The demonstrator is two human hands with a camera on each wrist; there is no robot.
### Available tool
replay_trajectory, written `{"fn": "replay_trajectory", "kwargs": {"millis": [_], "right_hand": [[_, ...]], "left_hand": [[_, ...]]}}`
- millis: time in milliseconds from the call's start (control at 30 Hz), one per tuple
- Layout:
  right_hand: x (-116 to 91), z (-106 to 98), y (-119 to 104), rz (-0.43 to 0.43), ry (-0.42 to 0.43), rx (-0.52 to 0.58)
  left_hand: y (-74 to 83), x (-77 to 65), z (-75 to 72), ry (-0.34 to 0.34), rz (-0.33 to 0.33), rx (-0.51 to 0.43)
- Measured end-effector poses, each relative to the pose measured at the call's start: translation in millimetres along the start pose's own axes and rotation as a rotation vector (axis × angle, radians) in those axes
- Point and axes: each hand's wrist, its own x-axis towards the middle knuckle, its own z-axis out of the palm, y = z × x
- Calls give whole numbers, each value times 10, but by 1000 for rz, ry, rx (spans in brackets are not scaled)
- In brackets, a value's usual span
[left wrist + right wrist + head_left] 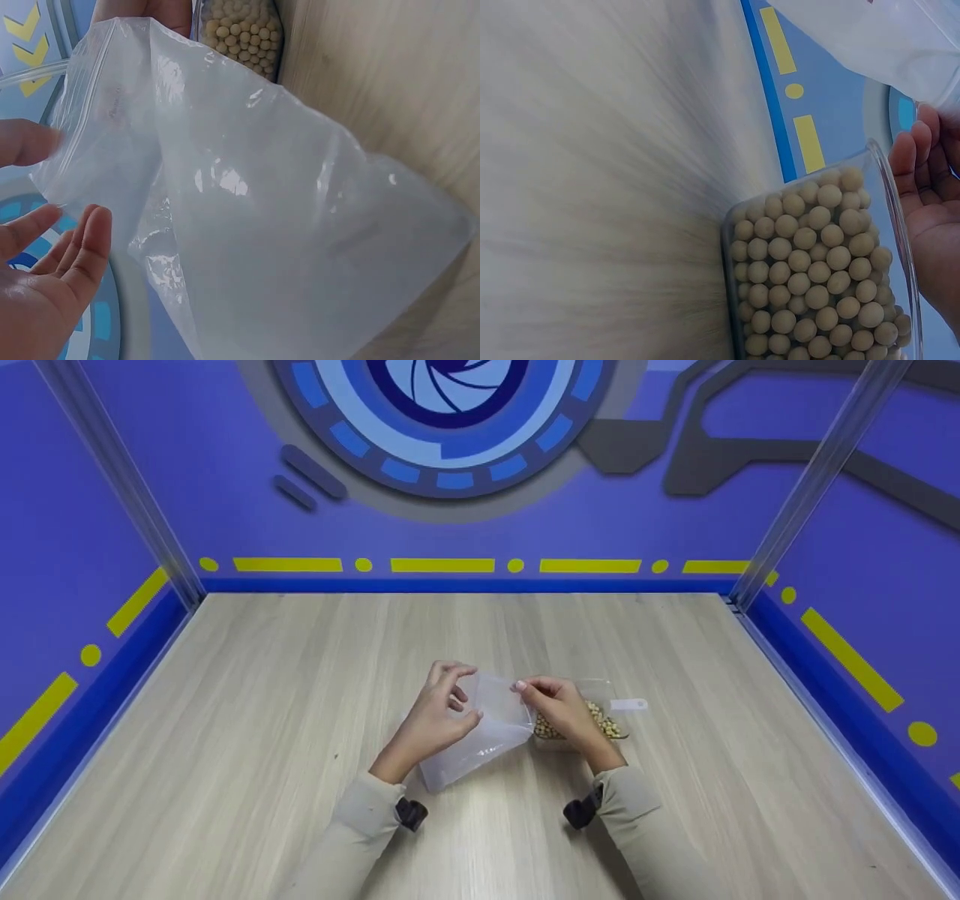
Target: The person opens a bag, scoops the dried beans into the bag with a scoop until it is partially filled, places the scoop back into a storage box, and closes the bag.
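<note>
One translucent zip bag [484, 742] slants over the table [247, 697], long axis near-left to far-right, zip end [88, 97] far. Right hand [564, 711] pinches its edge; left hand [433, 725], thumb and fingers parted, grips nothing.

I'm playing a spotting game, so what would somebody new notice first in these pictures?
Probably the big blue round design on the back wall, at the top of the head view. Next, the see-through bag between the hands: the right hand pinches its edge, while the left hand is beside it. Then, right of the bag, the clear box of round beige balls.
</note>
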Motion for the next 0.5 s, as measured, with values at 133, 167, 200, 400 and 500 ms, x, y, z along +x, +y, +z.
{"fn": "replay_trajectory", "kwargs": {"millis": [133,167,200,400,500], "right_hand": [[4,10,6,6,-8,16],[2,14,2,3,-12,19],[2,20,2,-2,-15,20],[-9,48,-29,-13,-27,8],[-12,56,-43,-3,-22,9]], "left_hand": [[22,19,12,-19,-10,-8],[30,22,15,-29,-15,-12],[36,24,19,-38,-19,-14],[39,17,32,-83,-2,11],[32,15,32,-90,32,21]]}}
